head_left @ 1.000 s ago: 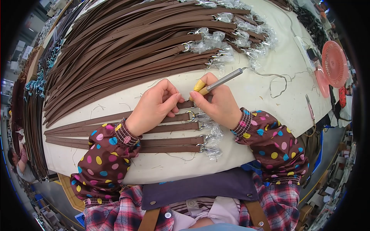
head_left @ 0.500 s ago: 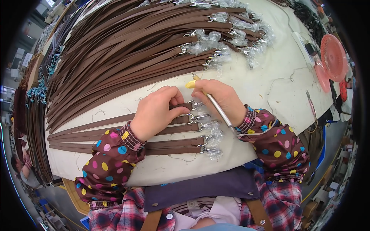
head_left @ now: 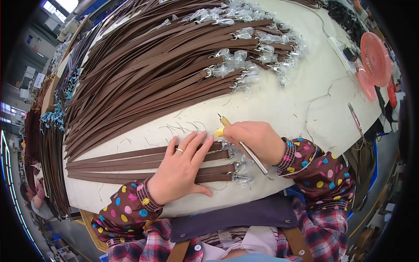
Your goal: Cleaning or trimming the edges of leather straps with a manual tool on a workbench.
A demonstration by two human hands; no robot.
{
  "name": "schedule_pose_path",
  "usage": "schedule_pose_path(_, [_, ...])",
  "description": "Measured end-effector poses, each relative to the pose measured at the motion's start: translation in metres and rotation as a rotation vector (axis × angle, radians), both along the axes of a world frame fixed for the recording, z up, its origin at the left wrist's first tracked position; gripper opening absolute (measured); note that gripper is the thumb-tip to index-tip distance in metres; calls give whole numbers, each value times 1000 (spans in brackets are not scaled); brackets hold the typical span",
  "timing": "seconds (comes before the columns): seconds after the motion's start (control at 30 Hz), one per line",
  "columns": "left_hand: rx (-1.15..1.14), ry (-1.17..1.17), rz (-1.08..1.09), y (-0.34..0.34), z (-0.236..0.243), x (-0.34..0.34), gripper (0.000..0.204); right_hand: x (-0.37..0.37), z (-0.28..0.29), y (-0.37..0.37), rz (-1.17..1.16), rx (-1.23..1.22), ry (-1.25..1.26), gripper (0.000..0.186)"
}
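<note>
L hand (head_left: pixel 181 168) rests palm-down w/ fingers spread wide across the small row of long, flat, brown straps (head_left: pixel 214 178) on the cream surface (head_left: pixel 292 118). Silver metal clasps (head_left: pixel 232 175), part-wrapped in clear plastic, sit at straps' 3 o'clock ends. R hand (head_left: pixel 258 142), btwn 2 & 3 o'clock from L hand, closes narrowly round a slim, pen-shaped metal tool (head_left: pixel 253 157), tip toward approx 11 o'clock. Bigger brown strap heap (head_left: pixel 144 83) lies at 11 o'clock from L hand.
</note>
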State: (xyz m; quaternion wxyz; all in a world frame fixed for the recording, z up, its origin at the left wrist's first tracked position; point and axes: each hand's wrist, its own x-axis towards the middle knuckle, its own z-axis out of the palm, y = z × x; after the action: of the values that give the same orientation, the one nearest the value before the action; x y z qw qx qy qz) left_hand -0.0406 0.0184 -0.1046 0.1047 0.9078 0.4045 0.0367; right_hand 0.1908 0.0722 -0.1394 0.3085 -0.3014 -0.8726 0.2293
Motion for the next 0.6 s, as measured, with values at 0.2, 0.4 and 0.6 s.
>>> schedule_pose_path(0.2, [-151,-93,-9,-8,-6,-1,75,3,-2,-14,89,-72,-14,22])
schedule_pose_path(0.4, [-80,-230,-53,35,3,-9,54,3,0,-4,-21,72,14,20])
schedule_pose_path(0.6, [273,-146,178,77,-29,-13,40,15,5,16,-222,180,137,21])
